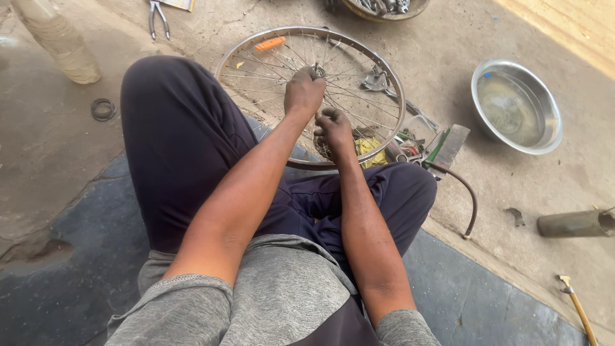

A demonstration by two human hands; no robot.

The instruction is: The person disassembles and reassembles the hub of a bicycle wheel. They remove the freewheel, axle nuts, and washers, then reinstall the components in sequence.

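Note:
A spoked bicycle wheel (384,80) without a tyre leans against my knees on the concrete floor. My left hand (303,91) is closed over the hub at the wheel's centre. My right hand (333,128) sits just below it, fingers curled on the spokes near the hub; whether it holds a small tool I cannot tell. An orange reflector (270,43) is clipped in the spokes at the upper left. I sit with dark trousers and a grey shirt.
A steel bowl of water (516,106) stands at the right. Loose tools (416,144) and a rubber hose (464,192) lie beside the wheel. Pliers (157,18) and a plastic bottle (57,38) lie at the upper left, a metal cylinder (573,223) at the right.

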